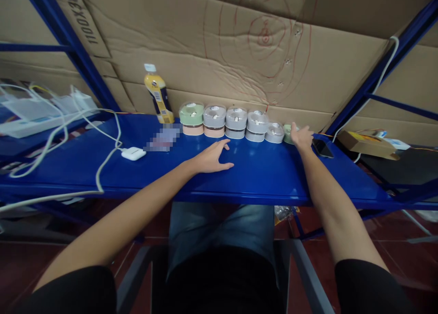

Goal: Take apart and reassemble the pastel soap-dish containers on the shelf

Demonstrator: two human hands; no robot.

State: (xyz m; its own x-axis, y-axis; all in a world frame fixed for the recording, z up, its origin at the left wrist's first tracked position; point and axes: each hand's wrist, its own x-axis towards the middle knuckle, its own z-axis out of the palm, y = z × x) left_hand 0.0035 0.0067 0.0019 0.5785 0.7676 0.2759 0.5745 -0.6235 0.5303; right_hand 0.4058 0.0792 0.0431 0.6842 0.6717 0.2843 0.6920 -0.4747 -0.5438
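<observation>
Along the back of the blue table runs a row of small rounded boxes with clear lids. The stacked ones include a green box (pixel 191 114) on a peach box (pixel 193 130), a grey box (pixel 214 117) on another peach one, and grey pairs (pixel 236 118). Unstacked at the right end are a grey box (pixel 274 133) and a green box (pixel 287 134). My right hand (pixel 301 136) is beside that last green box, fingers spread, partly covering it; whether it touches is unclear. My left hand (pixel 215 158) hovers before the stacks, thumb and fingers apart, holding nothing.
A yellow drink bottle (pixel 159 95) stands at the back left, near a blurred flat item (pixel 164 138) and a white case (pixel 133 153). White cables (pixel 99 168) cross the left side. A phone (pixel 322 148) lies right of my right hand. Cardboard (pixel 171 45) backs the table.
</observation>
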